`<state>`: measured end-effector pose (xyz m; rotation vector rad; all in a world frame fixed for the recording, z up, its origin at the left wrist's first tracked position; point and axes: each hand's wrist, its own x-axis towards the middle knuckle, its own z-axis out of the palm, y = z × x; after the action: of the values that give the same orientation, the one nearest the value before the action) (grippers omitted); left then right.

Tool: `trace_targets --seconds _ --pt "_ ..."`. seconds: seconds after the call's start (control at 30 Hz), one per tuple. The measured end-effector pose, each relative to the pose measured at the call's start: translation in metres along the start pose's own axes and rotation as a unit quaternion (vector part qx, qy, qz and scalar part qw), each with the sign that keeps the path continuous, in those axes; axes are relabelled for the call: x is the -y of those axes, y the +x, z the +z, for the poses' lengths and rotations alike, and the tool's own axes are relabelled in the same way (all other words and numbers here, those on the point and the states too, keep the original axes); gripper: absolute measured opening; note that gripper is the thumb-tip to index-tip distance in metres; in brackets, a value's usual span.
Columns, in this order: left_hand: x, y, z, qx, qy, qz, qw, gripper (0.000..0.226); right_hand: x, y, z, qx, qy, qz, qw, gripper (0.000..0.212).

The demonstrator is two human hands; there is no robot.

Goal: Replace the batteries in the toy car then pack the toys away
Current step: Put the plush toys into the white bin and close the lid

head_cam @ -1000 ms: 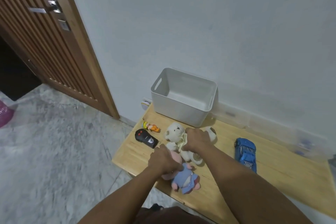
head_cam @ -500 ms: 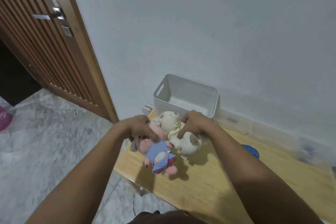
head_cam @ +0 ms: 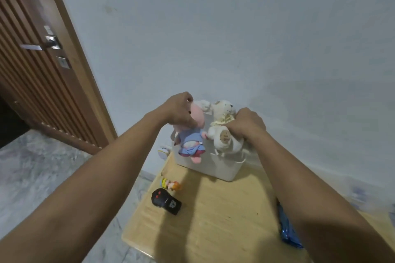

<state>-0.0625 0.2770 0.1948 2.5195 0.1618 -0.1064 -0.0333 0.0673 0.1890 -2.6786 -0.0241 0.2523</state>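
Note:
My left hand [head_cam: 178, 111] grips a pink plush doll in a blue dress [head_cam: 192, 139] by its head, holding it over the white storage bin [head_cam: 215, 167]. My right hand [head_cam: 245, 124] grips a white teddy bear [head_cam: 222, 128] beside it, also above the bin. The blue toy car [head_cam: 287, 230] lies on the wooden table [head_cam: 213, 220] at the right, mostly hidden behind my right forearm. A black remote control [head_cam: 166, 200] lies on the table near its left edge.
A small orange and yellow figurine [head_cam: 171, 184] lies between the remote and the bin. The bin stands against the white wall. A clear plastic box [head_cam: 359, 194] sits blurred at the far right. A wooden slatted door [head_cam: 42, 66] is at the left over the marble floor.
Both hands have lifted the two plush toys off the table and carried them forward and up, to above the bin. The remote and figurine are uncovered again.

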Motion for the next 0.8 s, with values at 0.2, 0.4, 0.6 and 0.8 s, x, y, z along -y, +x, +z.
trace_targets --seconds 0.2,0.4,0.6,0.8 --pt "-0.012 0.059 0.009 0.043 0.067 0.035 0.996 0.064 0.0 0.03 0.023 -0.051 0.003 0.039 0.998 0.066" --pt "0.002 0.096 0.038 0.117 0.107 0.041 0.987 0.077 -0.007 0.05 0.061 -0.046 0.006 0.065 0.997 0.085" --pt "0.017 0.12 0.067 0.142 0.109 0.04 0.983 0.076 -0.015 0.067 0.089 -0.023 0.01 0.077 0.997 0.086" --pt "0.04 0.117 0.105 0.149 0.097 0.02 0.984 0.071 -0.031 0.069 0.119 0.005 -0.013 0.092 0.996 0.073"
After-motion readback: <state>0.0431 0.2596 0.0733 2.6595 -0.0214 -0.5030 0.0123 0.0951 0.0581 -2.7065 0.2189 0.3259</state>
